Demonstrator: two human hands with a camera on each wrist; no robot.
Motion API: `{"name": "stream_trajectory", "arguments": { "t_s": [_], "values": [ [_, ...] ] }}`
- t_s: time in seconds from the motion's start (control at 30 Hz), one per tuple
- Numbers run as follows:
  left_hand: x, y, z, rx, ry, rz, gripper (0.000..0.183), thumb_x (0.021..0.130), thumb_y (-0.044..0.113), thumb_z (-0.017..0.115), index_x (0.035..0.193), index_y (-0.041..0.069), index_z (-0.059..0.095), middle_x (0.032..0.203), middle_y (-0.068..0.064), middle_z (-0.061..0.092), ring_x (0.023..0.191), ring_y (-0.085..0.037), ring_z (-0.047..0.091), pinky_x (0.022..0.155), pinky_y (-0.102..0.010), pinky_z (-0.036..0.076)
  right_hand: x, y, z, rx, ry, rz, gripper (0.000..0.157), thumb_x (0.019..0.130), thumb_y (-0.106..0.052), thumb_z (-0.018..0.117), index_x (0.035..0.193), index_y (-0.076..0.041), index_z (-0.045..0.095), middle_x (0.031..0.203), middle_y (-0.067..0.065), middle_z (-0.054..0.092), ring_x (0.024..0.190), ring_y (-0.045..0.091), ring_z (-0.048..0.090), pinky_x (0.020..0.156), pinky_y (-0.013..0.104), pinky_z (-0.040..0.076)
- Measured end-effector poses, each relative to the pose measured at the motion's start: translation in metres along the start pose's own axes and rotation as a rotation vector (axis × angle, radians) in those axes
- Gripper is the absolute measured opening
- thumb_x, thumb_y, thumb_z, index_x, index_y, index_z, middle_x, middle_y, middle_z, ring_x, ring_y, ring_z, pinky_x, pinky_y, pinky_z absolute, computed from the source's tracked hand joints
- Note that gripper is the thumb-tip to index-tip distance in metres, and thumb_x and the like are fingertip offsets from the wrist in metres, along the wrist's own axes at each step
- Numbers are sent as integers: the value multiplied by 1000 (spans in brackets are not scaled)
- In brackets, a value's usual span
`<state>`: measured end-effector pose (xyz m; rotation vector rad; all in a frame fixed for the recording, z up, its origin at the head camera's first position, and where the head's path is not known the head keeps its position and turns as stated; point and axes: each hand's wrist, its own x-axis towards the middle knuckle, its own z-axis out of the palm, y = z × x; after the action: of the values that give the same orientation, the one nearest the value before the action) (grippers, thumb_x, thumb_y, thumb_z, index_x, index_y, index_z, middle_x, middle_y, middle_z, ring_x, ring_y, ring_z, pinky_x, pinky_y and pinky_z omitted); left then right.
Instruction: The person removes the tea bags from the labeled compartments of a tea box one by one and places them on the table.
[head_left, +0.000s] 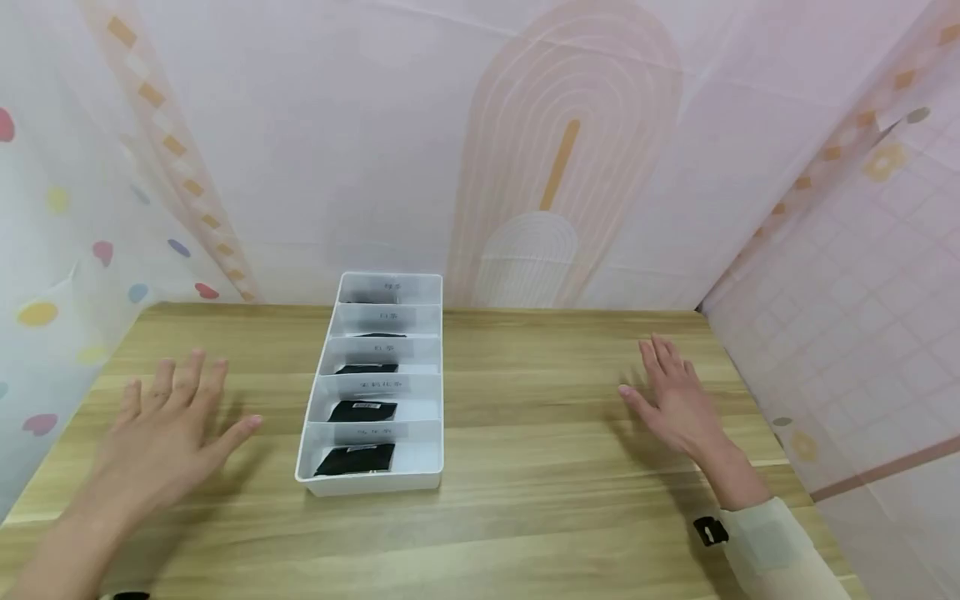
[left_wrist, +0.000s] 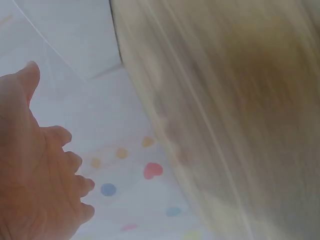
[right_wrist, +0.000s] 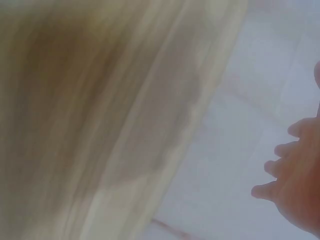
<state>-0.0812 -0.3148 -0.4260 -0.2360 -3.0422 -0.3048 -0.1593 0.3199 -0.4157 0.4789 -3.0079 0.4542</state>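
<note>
A long white divided tray (head_left: 420, 482) stands on the wooden table, left of the middle in the head view. Several compartments run front to back in it, each with a printed label and a black packet; the nearest packet (head_left: 356, 458) lies in the front one. Left of the tray, my left hand (head_left: 165, 442) is over the table with fingers spread and nothing in it. My right hand (head_left: 675, 404) is over the table's right side, fingers extended, also holding nothing. Both wrist views show the left palm (left_wrist: 35, 170) and right palm (right_wrist: 300, 175) bare.
The wooden table (head_left: 540, 500) reaches back to a pale patterned curtain (head_left: 337, 150). More patterned cloth (head_left: 885, 292) hangs along the right side, and dotted cloth (head_left: 60, 275) along the left. A black strap end (head_left: 709, 531) shows at the right sleeve.
</note>
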Motion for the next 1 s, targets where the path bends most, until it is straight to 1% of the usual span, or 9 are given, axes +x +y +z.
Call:
{"name": "stream_trajectory", "arguments": {
  "t_s": [0.17,0.33,0.47,0.6,0.7,0.83,1.0],
  "values": [
    [-1,13,-3,-3,34,32,95,104,58,54,167,1,10,172,-25,-4,155,-53,-7,119,-60,-24,1,-11,-2,-16,22,-29,86,108,-52,49,163,7,20,171,28,13,158,45,9,122,71,16],
    [-5,22,-3,-5,57,72,95,104,57,57,167,2,12,173,-24,-1,155,-54,-1,121,-60,-21,3,-24,0,-16,42,-60,85,108,-54,49,163,5,23,170,28,17,158,45,13,123,69,18],
    [-9,31,-1,-43,68,117,94,103,53,60,168,4,12,172,-25,2,156,-53,1,123,-60,-17,3,-35,2,-16,58,-84,85,107,-54,51,163,5,25,170,27,19,157,46,18,123,67,20],
    [-12,39,2,-84,79,154,94,103,49,62,168,4,11,173,-22,2,157,-49,1,125,-57,-15,3,-45,5,-8,76,-120,86,107,-54,53,162,6,27,169,28,21,155,47,22,122,66,23],
    [-14,44,4,-106,81,174,93,104,47,63,168,4,11,174,-17,0,158,-46,1,126,-54,-14,4,-52,8,-3,84,-147,86,107,-55,52,162,6,27,168,29,23,155,47,23,122,65,24],
    [-16,50,6,-123,84,203,94,103,47,64,168,6,9,175,-12,-2,159,-43,1,127,-52,-12,6,-62,12,8,86,-176,86,107,-55,52,162,5,27,168,28,25,154,46,26,122,65,26],
    [-19,59,9,-117,88,245,94,102,47,65,169,9,11,175,-11,3,159,-42,8,129,-48,-8,6,-76,15,15,67,-194,85,106,-54,55,163,3,28,169,25,25,152,46,30,121,64,29]
  ]
}}
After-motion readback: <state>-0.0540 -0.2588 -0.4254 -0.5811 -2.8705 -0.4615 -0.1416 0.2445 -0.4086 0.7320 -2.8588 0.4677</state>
